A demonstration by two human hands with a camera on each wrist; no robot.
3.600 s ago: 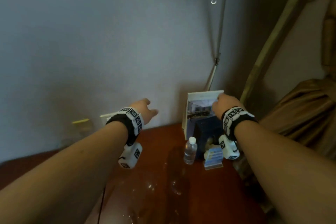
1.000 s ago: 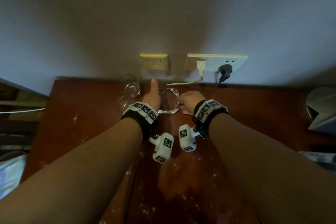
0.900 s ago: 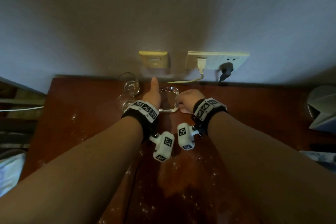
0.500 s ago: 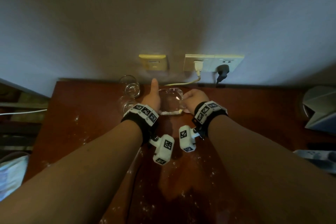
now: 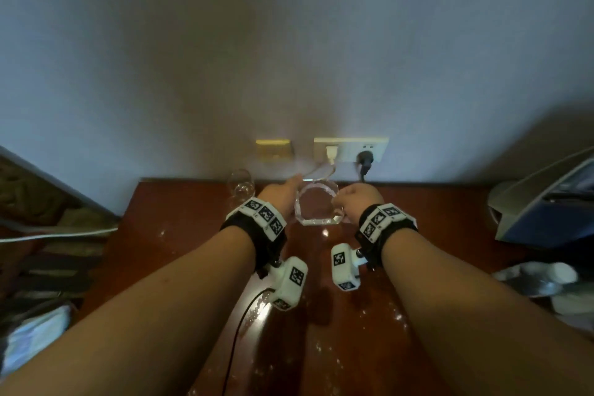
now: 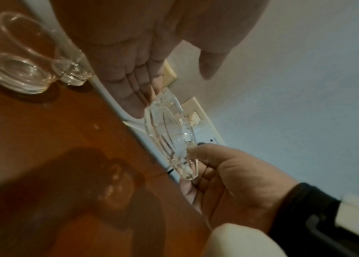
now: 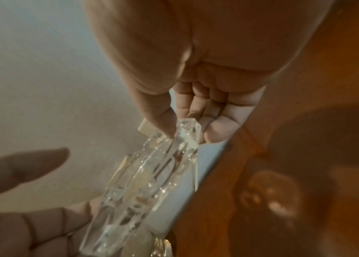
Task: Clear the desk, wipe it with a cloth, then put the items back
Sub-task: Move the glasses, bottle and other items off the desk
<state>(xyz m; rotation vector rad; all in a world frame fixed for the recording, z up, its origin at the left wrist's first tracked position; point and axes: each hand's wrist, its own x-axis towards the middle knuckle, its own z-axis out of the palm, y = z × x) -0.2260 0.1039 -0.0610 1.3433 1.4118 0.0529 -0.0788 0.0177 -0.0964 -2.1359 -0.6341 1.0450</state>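
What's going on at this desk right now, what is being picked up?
A person is lifting a clear glass ashtray off the wooden desk, close to the wall sockets. The right hand pinches its rim between thumb and fingers, while the left hand supports the other side with straight fingers. The ashtray is tilted and clear of the desktop. Two empty glasses stand to the left.

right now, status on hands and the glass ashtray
Right hand pinches the ashtray rim, lifted off the desk. Left hand open, straight fingers against its other side. Two drinking glasses close on the left.
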